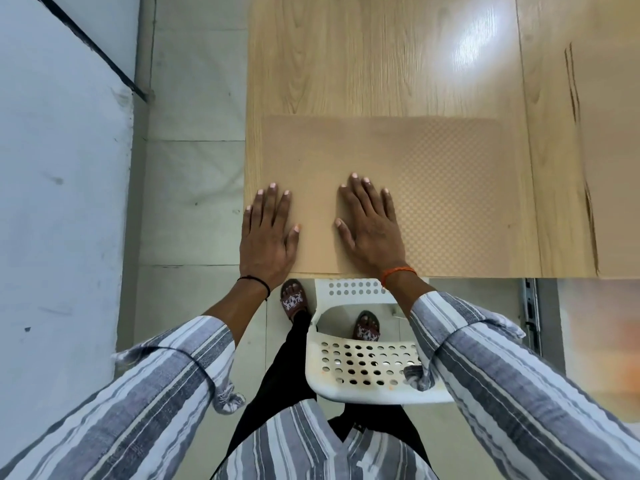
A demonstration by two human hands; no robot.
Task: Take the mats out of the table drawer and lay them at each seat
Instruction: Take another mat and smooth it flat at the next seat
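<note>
A tan mat (pixel 433 174) with a fine checked texture lies flat on the light wooden table (pixel 363 57), along its near left edge. My left hand (pixel 268 233) rests palm down on the mat's left edge, fingers spread. My right hand (pixel 370 226) presses flat on the mat a little to the right, fingers apart. Neither hand grips anything. A second tan sheet (pixel 613 150), blurred, lies at the far right of the table. The open drawer (pixel 588 341) shows at the right below the table edge, its contents blurred.
A white perforated plastic chair (pixel 367 372) stands against the table just in front of me, my feet beside and under it. A metal drawer rail (pixel 530 306) runs at the right. A pale wall (pixel 59 202) closes the left side, with tiled floor (pixel 194 188) between.
</note>
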